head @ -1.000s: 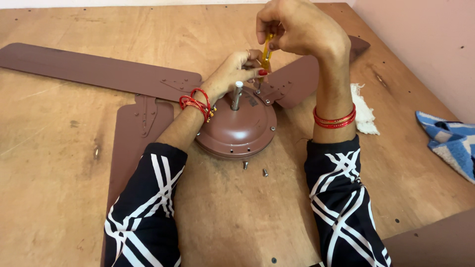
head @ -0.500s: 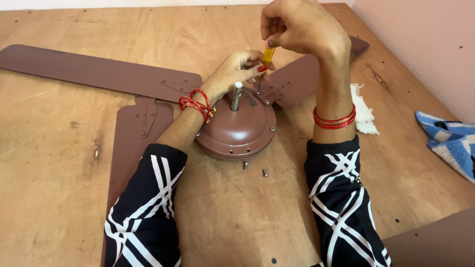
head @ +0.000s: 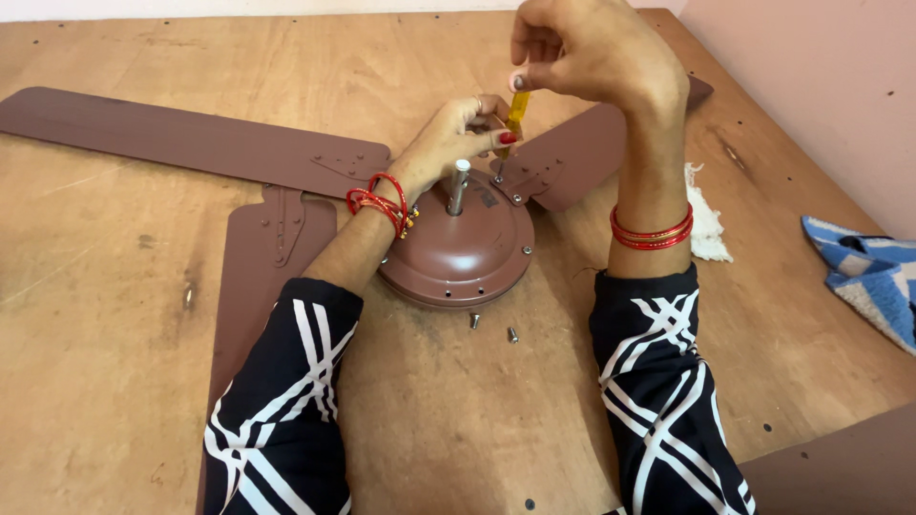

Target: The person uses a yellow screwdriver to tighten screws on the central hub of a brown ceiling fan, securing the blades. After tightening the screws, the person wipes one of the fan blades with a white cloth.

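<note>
Right hand (head: 592, 57) pinches the yellow screwdriver (head: 516, 110) upright over the brown fan motor (head: 458, 250) mid-table; left hand (head: 448, 138) steadies its tip, I think. Slim, stiff, probably slippery, so best gripped by the handle.

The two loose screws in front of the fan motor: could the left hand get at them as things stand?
Probably yes. The screws lie bare on the wooden board, nothing over them; but the left hand is steadying the screwdriver.

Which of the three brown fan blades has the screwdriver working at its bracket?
The upper-right blade. The yellow-handled screwdriver in the right hand stands at its bracket, steadied by the left hand. The long left blade and lower-left blade lie untouched.
</note>
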